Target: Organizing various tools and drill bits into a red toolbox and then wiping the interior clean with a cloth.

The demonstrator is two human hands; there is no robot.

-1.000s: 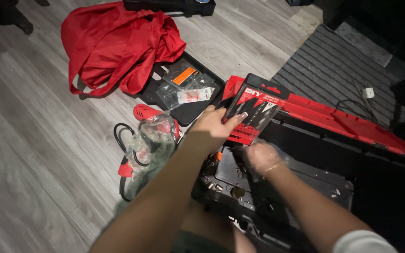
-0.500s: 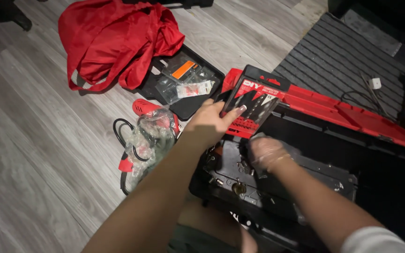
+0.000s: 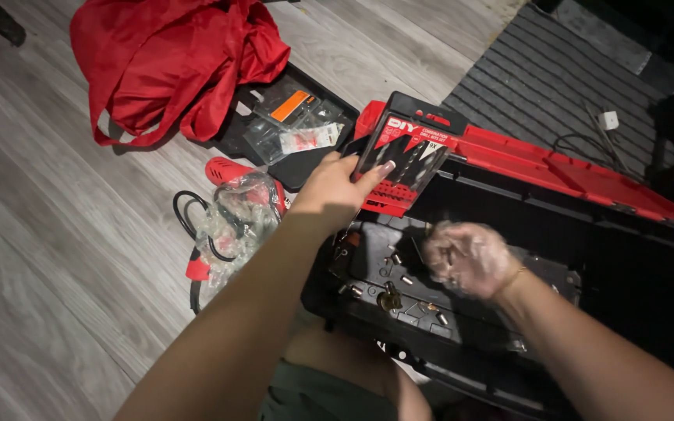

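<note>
My left hand grips a red and black pack of drill bits by its lower left edge and holds it up over the rim of an open black toolbox. My right hand is blurred above the toolbox's black inner tray. Its fingers are curled around what looks like a crumpled clear plastic bag. Small metal bits and screws lie loose in the tray below it.
The toolbox's red lid lies open behind it. On the wood floor are a red cloth bag, a black case with clear packets, and a red corded power tool in plastic. A ribbed grey mat holds a white plug.
My right hand has moved right and toward me over the tray. My left hand keeps holding the drill bit pack in about the same place. The view has shifted slightly.
</note>
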